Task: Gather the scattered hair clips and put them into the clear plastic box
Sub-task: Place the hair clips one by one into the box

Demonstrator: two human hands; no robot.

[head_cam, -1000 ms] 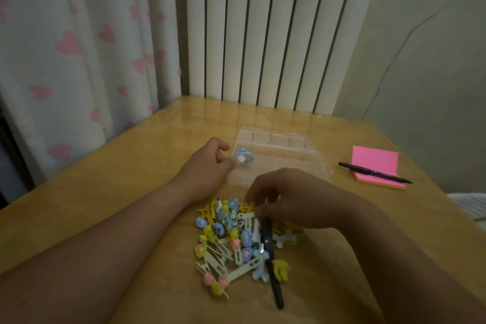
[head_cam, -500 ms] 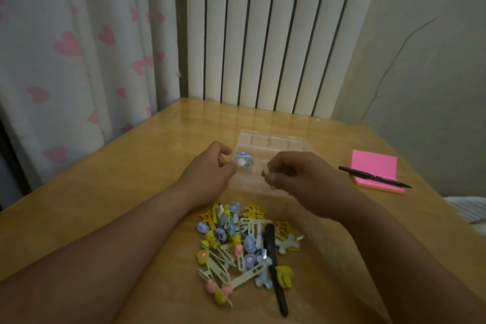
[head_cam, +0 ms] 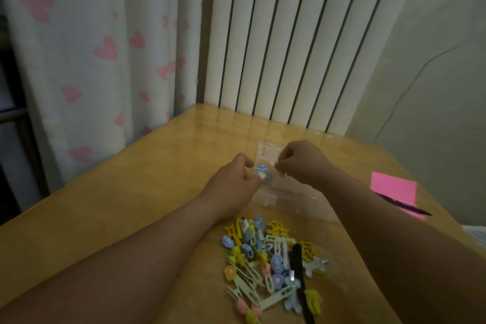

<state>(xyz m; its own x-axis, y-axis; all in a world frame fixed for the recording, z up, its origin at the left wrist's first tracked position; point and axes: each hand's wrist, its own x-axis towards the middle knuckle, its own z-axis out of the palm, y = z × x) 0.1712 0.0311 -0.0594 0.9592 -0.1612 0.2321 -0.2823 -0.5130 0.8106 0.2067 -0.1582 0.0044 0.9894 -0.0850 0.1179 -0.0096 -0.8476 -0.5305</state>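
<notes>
Left hand (head_cam: 234,181): fingers (head_cam: 249,164) pinched on a blue clip (head_cam: 261,172), held over the box's left edge.
Right hand (head_cam: 302,163): at 3 o'clock of the left hand and close beside it. Its fingers are curled tight together above the box; whether they pinch a clip cannot be told.
Box (head_cam: 286,196): clear plastic, on the tabletop (head_cam: 157,192), at 12 o'clock of the pile.
Pile (head_cam: 271,263): most clips lie here in a tangle, nearest the person; the task is judged barely begun.
Handling: the clips look light, stiff, small and likely slippery. They are best pinched across the flat bar or the charm, one at a time, since neighbours may snag.
Aside: pink notes (head_cam: 393,189) and a pen (head_cam: 405,205), at 3 o'clock of the box.
</notes>
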